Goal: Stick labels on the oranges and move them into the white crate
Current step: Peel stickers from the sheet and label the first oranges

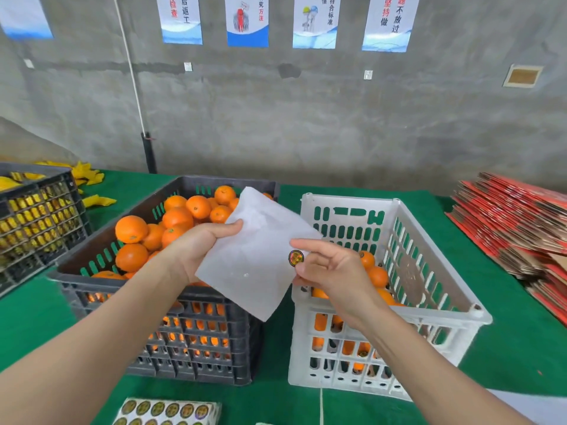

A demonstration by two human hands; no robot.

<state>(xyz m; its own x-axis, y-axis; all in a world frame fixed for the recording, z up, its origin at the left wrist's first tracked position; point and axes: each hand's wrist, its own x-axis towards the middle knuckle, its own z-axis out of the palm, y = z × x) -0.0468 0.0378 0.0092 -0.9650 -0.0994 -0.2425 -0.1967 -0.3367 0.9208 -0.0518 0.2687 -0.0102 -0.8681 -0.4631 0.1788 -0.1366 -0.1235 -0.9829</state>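
My left hand (196, 250) grips a white backing sheet (251, 256) by its left edge, above the gap between two crates. One round gold-and-black label (295, 258) remains at the sheet's right edge, and my right hand (328, 268) pinches it with thumb and fingertip. The black crate (171, 302) on the left is piled with oranges (171, 225). The white crate (399, 320) on the right holds several oranges (376, 274) at its bottom, partly hidden by my right hand.
A full sheet of round labels (167, 411) lies on the green table (506, 348) at the front edge. A second black crate (36, 222) with yellow packing stands at far left. Flattened red cartons (515, 222) are stacked at right. A grey wall stands behind.
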